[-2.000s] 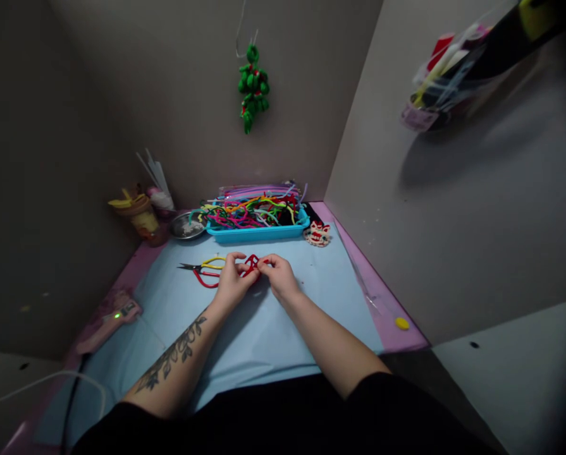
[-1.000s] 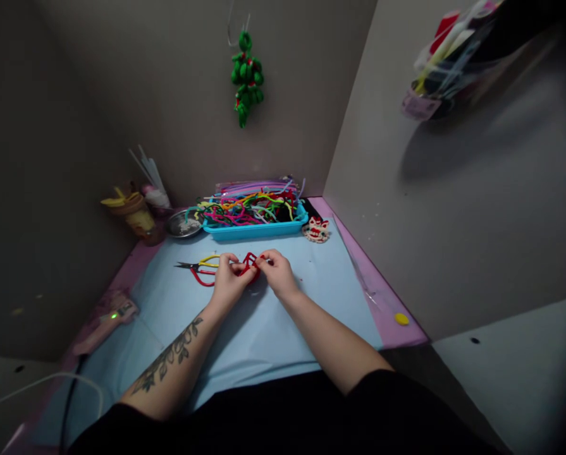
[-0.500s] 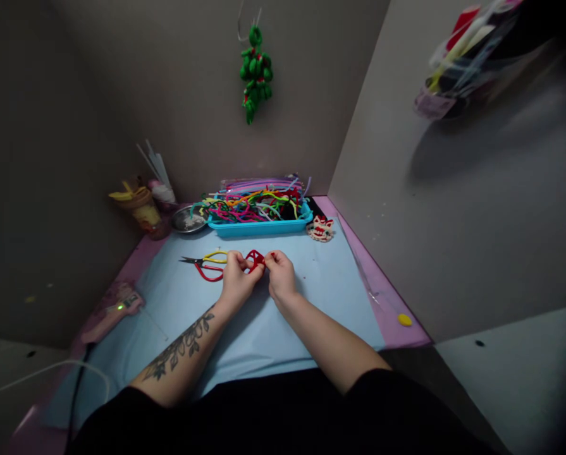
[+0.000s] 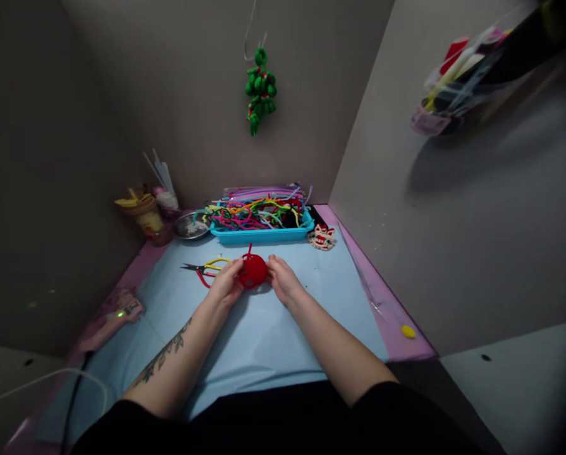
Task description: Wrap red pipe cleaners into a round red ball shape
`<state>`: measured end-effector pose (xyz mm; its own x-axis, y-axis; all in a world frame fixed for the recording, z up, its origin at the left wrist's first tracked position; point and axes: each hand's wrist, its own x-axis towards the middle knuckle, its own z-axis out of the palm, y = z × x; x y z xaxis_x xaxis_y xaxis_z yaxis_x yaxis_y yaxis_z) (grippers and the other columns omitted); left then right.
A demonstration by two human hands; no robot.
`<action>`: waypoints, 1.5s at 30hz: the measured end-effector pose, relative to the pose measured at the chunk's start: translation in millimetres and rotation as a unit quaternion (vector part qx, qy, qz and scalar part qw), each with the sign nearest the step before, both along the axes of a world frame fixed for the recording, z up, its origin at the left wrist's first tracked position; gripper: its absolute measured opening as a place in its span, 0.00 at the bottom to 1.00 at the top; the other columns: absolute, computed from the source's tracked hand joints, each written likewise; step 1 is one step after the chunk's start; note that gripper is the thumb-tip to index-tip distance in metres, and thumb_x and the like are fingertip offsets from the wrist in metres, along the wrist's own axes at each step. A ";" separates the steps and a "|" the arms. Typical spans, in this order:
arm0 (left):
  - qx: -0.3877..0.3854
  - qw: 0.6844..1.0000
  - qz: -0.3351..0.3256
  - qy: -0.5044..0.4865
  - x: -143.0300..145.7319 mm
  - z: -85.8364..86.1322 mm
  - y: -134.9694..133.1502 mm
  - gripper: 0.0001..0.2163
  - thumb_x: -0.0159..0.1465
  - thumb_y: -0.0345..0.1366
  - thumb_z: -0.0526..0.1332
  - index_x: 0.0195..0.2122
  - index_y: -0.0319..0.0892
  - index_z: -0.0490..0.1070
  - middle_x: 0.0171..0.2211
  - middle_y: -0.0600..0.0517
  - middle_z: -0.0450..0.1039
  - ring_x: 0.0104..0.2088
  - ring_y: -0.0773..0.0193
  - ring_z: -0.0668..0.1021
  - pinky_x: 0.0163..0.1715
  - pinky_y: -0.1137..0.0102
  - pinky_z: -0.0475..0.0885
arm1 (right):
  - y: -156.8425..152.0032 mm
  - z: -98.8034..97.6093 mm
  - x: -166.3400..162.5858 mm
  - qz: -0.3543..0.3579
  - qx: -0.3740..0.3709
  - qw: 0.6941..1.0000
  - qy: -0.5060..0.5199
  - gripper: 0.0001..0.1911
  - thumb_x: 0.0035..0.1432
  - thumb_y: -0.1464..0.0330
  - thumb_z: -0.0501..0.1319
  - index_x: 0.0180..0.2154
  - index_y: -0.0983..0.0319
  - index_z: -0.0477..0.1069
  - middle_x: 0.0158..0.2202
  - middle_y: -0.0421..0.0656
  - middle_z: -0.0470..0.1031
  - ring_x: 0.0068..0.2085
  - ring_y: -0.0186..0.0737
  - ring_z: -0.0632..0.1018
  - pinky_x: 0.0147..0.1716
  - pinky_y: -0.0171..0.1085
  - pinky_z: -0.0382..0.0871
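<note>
Between my two hands, over the blue cloth, is a round red pipe-cleaner piece (image 4: 255,270) with a short stem sticking up and small gaps on its left side. My left hand (image 4: 226,283) grips its left edge, fingers closed. Against the right edge rest the fingertips of my right hand (image 4: 283,278), pinched on the piece. Just left of my left hand lie scissors (image 4: 200,269) with one yellow and one red handle loop, blades pointing left; the hand partly covers the handles.
Behind my hands a blue tray (image 4: 264,237) holds tangled coloured pipe cleaners. A metal bowl (image 4: 188,235) stands left of it, a cream-and-red face ornament (image 4: 321,237) right. A pink glue gun (image 4: 114,323) lies on the left, tweezers (image 4: 370,294) on the right. A green ornament (image 4: 260,91) hangs above.
The red piece has been turned so its broad round face shows. My hands have moved slightly apart, to either side of it. The view has tilted up a little.
</note>
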<state>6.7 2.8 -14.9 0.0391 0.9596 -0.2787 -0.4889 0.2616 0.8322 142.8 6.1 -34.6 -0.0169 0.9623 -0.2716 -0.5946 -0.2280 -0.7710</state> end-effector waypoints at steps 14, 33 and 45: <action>-0.016 0.997 -0.028 -0.075 3.2 -0.1 -4.6 0.08 0.56 0.30 0.63 0.37 0.39 0.75 0.38 0.47 0.78 0.38 0.63 0.79 0.37 0.71 0.75 | 3.9 4.0 4.8 0.116 -0.050 0.970 0.206 0.11 0.58 0.73 0.56 0.42 0.64 0.72 0.37 0.44 0.80 0.37 0.37 0.80 0.35 0.34 0.74; 0.041 0.995 -0.066 -0.067 11.6 -4.4 -14.4 0.16 0.49 0.33 0.70 0.40 0.41 0.72 0.40 0.49 0.76 0.38 0.65 0.78 0.40 0.71 0.73 | 1.9 6.3 -2.5 0.006 0.023 0.982 0.190 0.06 0.53 0.74 0.60 0.34 0.62 0.73 0.35 0.42 0.80 0.41 0.38 0.79 0.46 0.37 0.71; 0.109 0.987 -0.014 -0.118 11.7 1.0 -10.4 0.19 0.47 0.34 0.71 0.40 0.40 0.71 0.37 0.50 0.76 0.35 0.66 0.76 0.36 0.73 0.69 | -19.6 9.3 -15.7 0.043 0.160 0.985 0.042 0.22 0.39 0.66 0.71 0.40 0.58 0.71 0.41 0.40 0.77 0.40 0.39 0.76 0.41 0.36 0.68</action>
<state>18.4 -7.6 -13.9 0.1056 0.9934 -0.0449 -0.6714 0.1045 0.7337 127.1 -13.5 -25.3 -0.1122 0.9924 0.0505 -0.6481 -0.0346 -0.7607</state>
